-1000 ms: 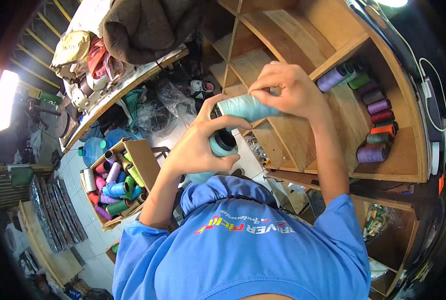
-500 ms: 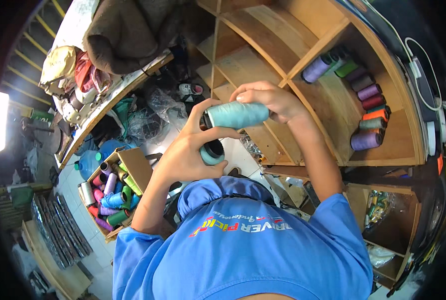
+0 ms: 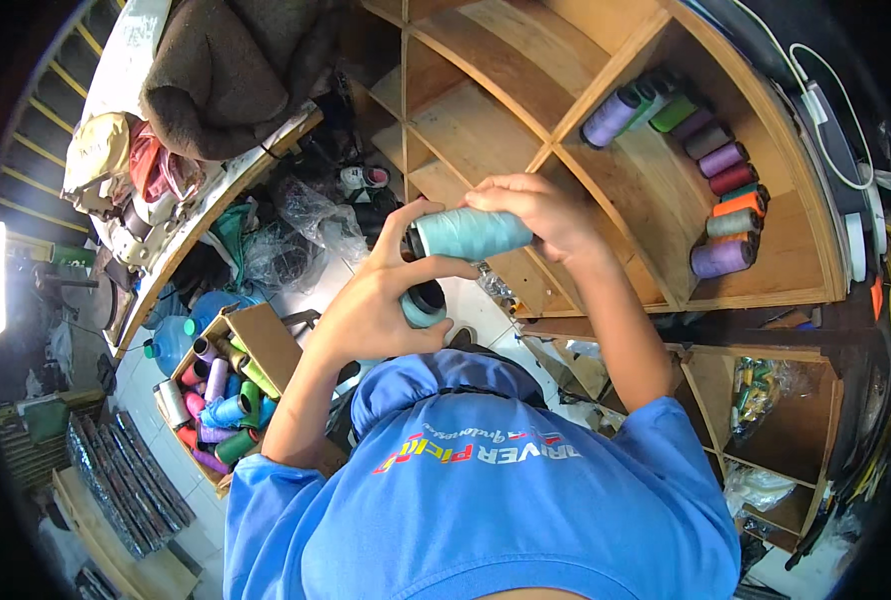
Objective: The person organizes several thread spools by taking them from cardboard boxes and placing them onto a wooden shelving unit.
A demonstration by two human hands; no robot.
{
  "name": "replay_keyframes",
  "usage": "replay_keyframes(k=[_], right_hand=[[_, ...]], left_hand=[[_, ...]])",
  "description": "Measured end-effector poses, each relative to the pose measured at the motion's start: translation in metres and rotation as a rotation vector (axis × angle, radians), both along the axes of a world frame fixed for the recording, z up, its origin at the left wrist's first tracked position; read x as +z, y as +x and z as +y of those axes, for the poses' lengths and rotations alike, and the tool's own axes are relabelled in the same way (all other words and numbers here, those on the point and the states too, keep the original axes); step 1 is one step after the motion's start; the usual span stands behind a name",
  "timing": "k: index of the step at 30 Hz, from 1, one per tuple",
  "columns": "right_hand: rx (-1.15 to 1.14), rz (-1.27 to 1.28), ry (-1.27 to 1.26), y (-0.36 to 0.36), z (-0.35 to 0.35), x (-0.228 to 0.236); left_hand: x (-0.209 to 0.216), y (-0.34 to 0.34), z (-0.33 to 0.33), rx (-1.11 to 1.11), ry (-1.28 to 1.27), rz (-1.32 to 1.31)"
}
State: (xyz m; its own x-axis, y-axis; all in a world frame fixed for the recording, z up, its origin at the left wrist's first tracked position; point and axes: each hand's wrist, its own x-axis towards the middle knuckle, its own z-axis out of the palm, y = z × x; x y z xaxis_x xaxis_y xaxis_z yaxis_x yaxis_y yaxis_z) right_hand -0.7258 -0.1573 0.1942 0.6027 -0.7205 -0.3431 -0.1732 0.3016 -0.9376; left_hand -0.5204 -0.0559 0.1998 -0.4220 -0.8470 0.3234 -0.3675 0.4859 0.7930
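one second ago, the right grip (image 3: 544, 215) was raised, with its fingers bunched at the upper side of the light-blue spool (image 3: 476, 234); now it is lower, curled around the spool end nearer to the wooden shelf (image 3: 641, 215), with fingers along the top and the thumb hidden. in my judgement, the work has passed from fine picking to steadying or turning this spool. the left grip (image 3: 378, 302) has hardly changed: it clasps the other, dark end between its fingers, while a lower spool (image 3: 422, 315) sits between forefinger and thumb. both spools are held in the air, before the left part of the wooden shelf. inside its right compartment lies a row of spools (image 3: 723, 160); well left of the wooden shelf is a cardboard box (image 3: 269, 345) with more spools.
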Motion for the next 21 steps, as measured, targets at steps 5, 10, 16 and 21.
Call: replay_keyframes(k=[5,10,16,21], right_hand=[[-0.125,-0.01,0.107,-0.001,0.003,-0.017],[-0.178,0.011,0.271,-0.01,0.015,-0.032],[-0.18,-0.272,0.496,-0.035,0.036,-0.034],[-0.324,-0.299,0.258,-0.063,0.055,-0.072]], left_hand=[[-0.011,-0.004,0.0,-0.011,0.038,-0.005],[-0.022,-0.01,0.008,-0.063,0.078,0.018],[-0.051,-0.013,0.009,-0.045,0.182,0.121],[-0.1,-0.018,0.0,-0.076,0.292,0.314]])
